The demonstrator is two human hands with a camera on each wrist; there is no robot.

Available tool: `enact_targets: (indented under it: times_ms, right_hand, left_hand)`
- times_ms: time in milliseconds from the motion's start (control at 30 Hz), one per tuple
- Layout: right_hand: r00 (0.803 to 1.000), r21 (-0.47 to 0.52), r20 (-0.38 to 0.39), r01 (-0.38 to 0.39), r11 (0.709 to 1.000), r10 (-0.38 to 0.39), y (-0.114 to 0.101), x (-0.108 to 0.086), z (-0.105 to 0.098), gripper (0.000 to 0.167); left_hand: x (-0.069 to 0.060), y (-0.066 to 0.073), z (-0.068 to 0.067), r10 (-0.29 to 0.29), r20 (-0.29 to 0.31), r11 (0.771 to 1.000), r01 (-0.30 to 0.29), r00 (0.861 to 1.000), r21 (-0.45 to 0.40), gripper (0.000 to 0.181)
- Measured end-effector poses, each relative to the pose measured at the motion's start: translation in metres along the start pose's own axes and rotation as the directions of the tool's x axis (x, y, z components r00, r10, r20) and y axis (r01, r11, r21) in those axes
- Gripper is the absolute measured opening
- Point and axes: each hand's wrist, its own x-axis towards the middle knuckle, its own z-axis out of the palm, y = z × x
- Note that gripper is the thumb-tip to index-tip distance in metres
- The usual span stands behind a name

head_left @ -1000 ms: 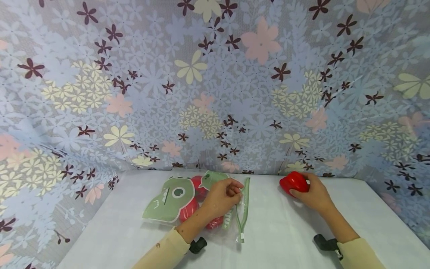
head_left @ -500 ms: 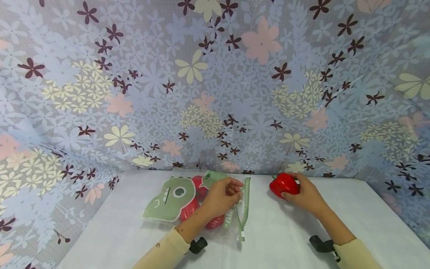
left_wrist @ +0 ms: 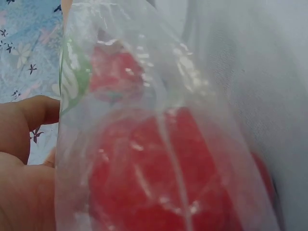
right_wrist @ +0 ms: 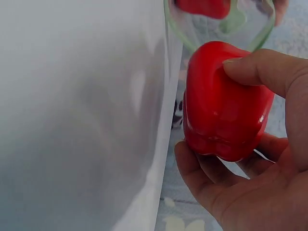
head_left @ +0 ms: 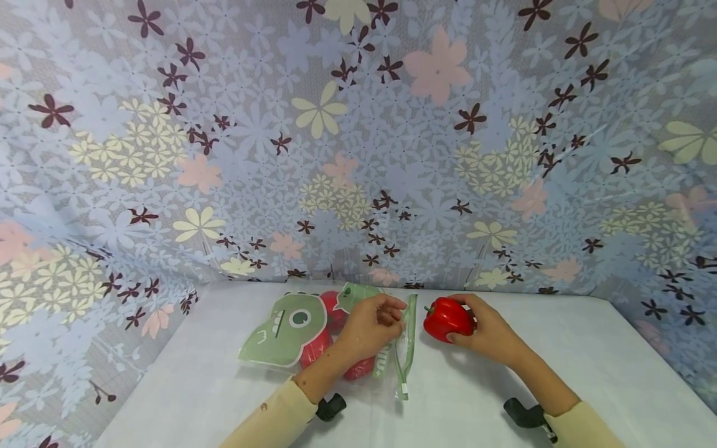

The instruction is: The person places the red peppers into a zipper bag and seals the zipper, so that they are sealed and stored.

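Observation:
In my right hand (head_left: 490,331) is a red bell pepper (head_left: 448,320) with a green stem, held a little right of the bag's mouth. The right wrist view has the thumb across the top of the bell pepper (right_wrist: 226,106) and the fingers beneath it. A clear zip bag (head_left: 282,333) printed with a green dinosaur lies on its side, its green-edged mouth towards the right. My left hand (head_left: 371,326) grips the bag near this mouth, fingers curled. Several red things (left_wrist: 154,168) show through the plastic, partly hidden by the print and my arm.
A white-covered table (head_left: 448,404) lies under both hands. Behind it hangs a flowered cloth (head_left: 358,155), which also flanks the sides. Black wrist mounts (head_left: 523,412) sit under the sleeves.
My right hand has moved left with the bell pepper, bringing it close to the bag's mouth, and the stem has come into view. The left hand has stayed in place.

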Motion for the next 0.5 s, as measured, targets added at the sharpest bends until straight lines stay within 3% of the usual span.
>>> enact_targets:
  times_ms: [200, 500]
  right_hand:
    - [0.995, 0.043, 0.032, 0.090, 0.995, -0.091, -0.007, -0.001, 0.011, 0.067]
    - [0.994, 0.047, 0.064, 0.083, 0.995, -0.086, -0.021, -0.003, 0.028, 0.066]
  left_hand:
    - [0.000, 0.000, 0.000, -0.010, 0.025, 0.999, 0.011, 1.000, -0.033, 0.032]
    - [0.000, -0.001, 0.002, -0.009, 0.043, 0.999, 0.011, 0.999, -0.050, 0.033]
